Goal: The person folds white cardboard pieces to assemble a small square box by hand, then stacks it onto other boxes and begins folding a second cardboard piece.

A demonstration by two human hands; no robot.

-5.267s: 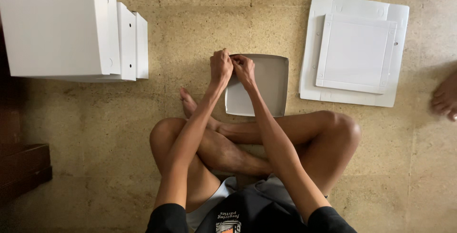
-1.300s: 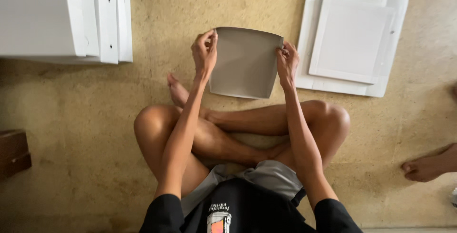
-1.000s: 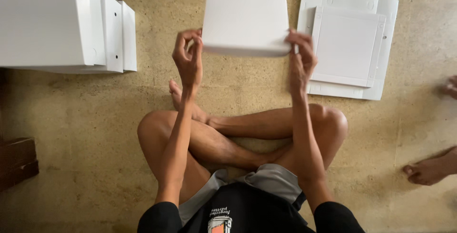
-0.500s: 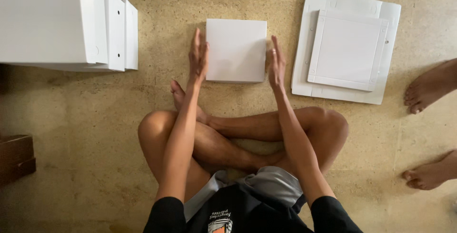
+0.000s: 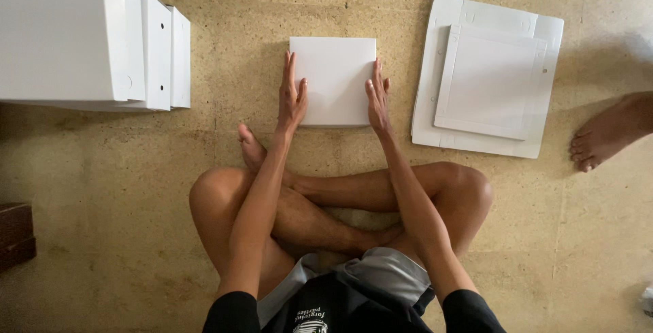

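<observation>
Far left edge: we are noting a dark brown wooden object [image 5: 15,234] sitting partly out of view on the floor [image 5: 88,190].
Upper left: we are recording a row of assembled white boxes [image 5: 88,34] standing on the floor, well apart from the hands.
Left hand: we are seeing the left hand [image 5: 291,98] lying open and flat, fingers extended, pressing along the left edge of the white square box [image 5: 335,78]; it is gripping nothing.
Centre: the white square box is resting flat on the floor directly ahead of our crossed legs, between both hands.
Right hand: we are seeing the right hand [image 5: 377,98] lying open as well, fingers straight, touching the right edge of the same box without closing round it.
Right of centre: we are observing a stack of flat white panels [image 5: 486,78] lying just beside the box, the smaller panel sitting on the larger.
Far right: another person's bare foot [image 5: 605,136] is reaching in from the edge.
</observation>
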